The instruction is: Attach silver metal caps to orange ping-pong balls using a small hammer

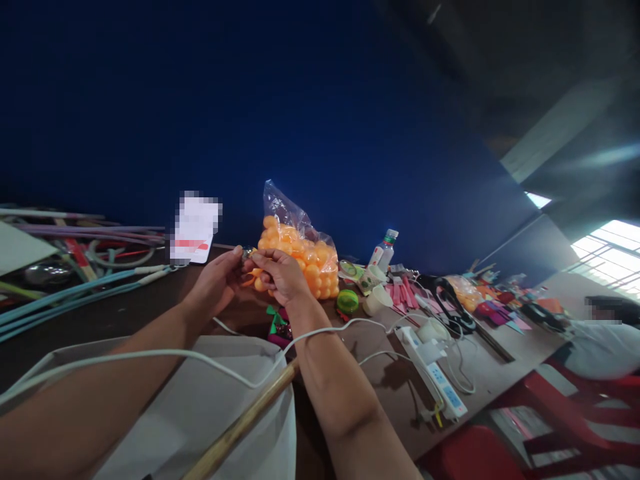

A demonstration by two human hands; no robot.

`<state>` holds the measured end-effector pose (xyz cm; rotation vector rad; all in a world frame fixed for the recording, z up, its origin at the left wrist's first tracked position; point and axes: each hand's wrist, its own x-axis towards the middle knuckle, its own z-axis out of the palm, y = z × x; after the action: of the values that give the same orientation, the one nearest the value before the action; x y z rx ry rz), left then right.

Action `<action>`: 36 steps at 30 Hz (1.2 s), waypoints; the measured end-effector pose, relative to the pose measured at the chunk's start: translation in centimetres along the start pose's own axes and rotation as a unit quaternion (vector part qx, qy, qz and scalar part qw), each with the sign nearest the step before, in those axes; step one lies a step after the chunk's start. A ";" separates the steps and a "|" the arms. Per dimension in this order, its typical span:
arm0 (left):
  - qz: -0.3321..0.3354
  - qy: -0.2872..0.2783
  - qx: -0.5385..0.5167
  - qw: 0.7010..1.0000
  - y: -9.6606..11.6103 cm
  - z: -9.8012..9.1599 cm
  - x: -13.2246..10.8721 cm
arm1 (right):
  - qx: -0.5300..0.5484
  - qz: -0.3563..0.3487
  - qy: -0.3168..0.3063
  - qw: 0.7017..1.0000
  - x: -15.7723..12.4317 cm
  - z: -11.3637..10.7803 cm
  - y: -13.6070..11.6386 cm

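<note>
- Your left hand (219,279) and right hand (283,275) pinch a small shiny piece (247,253).
- It's just left of the bag of orange balls (320,265).
- Handling seems unfinished; how much remains I cannot tell.

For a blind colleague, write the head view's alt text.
A person's left hand and right hand hold a small, unclear object before a clear bag of orange balls. A white power strip lies to the right on a cluttered table.
</note>
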<state>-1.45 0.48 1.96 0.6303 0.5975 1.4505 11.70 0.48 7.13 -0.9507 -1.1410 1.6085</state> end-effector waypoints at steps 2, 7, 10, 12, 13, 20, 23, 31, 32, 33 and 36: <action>0.003 0.001 0.003 1.000 0.0 0.0 0.0 | -0.003 -0.002 0.004 1.000 0.0 0.0 0.0; 0.007 0.009 0.009 1.000 -0.1 0.1 -0.1 | -0.013 -0.007 0.002 1.000 0.1 0.0 0.0; 0.008 0.013 0.011 1.000 -0.1 0.0 0.0 | -0.021 -0.007 -0.003 1.000 0.0 -0.1 -0.1; 0.008 0.014 0.011 1.000 -0.1 0.0 0.1 | -0.026 -0.006 -0.006 1.000 0.0 -0.1 -0.1; 0.008 0.014 0.011 1.000 -0.1 -0.1 0.1 | -0.028 -0.005 -0.007 1.000 0.0 -0.2 -0.1; 0.011 0.018 0.014 1.000 -0.2 0.0 0.0 | -0.044 -0.004 -0.007 0.999 0.3 -0.5 0.1; 0.016 0.023 0.017 0.999 -0.1 0.2 -0.1 | -0.052 -0.012 -0.007 0.999 0.3 -0.5 0.2; 0.030 0.035 0.019 0.999 0.0 0.2 0.0 | -0.065 -0.045 -0.002 0.997 0.4 -0.7 0.6; 0.031 0.035 0.019 0.999 0.1 0.1 0.0 | -0.065 -0.048 -0.005 0.997 0.4 -0.7 0.6; 0.032 0.035 0.019 0.999 0.1 0.1 0.0 | -0.064 -0.050 -0.007 0.997 0.4 -0.7 0.7; 0.034 0.033 0.019 0.999 0.1 0.1 0.0 | -0.057 -0.056 -0.008 0.997 0.4 -0.5 0.8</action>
<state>-1.45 0.51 2.14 0.6409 0.6622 1.5315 11.90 0.86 6.23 -0.9308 -1.2861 1.4771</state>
